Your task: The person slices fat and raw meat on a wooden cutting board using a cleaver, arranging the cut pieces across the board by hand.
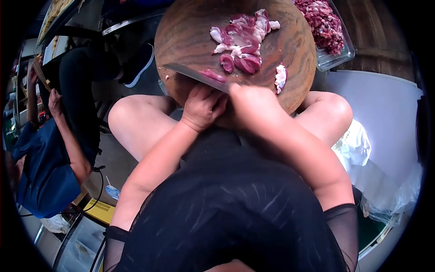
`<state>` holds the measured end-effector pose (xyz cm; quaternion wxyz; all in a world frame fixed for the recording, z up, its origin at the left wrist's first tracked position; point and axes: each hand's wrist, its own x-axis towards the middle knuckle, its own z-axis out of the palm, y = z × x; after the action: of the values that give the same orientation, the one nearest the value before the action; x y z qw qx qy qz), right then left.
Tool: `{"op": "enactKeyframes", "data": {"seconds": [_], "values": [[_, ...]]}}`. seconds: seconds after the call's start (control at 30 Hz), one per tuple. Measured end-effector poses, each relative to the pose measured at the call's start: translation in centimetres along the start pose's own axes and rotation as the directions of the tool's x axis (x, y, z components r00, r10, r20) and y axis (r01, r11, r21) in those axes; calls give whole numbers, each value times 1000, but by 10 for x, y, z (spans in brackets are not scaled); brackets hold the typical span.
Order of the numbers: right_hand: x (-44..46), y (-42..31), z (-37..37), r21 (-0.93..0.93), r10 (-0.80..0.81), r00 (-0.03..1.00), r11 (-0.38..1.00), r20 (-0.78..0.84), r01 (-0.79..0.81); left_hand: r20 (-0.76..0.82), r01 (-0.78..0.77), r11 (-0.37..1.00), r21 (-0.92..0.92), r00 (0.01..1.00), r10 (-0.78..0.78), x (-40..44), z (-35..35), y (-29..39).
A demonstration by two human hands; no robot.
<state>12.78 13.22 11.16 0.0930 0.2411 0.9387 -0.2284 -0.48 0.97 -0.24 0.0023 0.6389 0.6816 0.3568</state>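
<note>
My right hand (pixel 253 102) is closed around the handle of a knife (pixel 195 75), whose broad blade points left over the near part of a round wooden board (pixel 186 36). Against the near side of the blade, my left hand (pixel 202 105) has its fingers curled; what they press on is hidden. A thin strip of red meat (pixel 213 75) lies just beyond the blade. Farther back on the board is a pile of red and white meat pieces (pixel 242 38). One small fatty piece (pixel 281 78) sits apart at the right.
A clear tray (pixel 348 51) of chopped meat (pixel 321 27) stands at the upper right. Another person (pixel 50 158) sits at the left, holding thin sticks (pixel 41 75). Plastic wrapping (pixel 385 195) lies at the lower right, beside a pale panel (pixel 376 109).
</note>
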Motion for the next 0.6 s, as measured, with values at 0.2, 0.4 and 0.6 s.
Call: {"op": "enactKeyframes", "data": {"seconds": [0.2,0.4,0.6], "values": [[28,0,6,-57,-86,996,995,-2,86,24,11,999,-33,1000,-10,3,-4,2],[-60,58,-18,-56,85,993,995,84,-81,-22,-41,998,-49,999,40,9,-7,7],[-96,57,-12,175,257,951,958,-171,-227,-96,-31,997,-74,995,24,7,-25,16]]}}
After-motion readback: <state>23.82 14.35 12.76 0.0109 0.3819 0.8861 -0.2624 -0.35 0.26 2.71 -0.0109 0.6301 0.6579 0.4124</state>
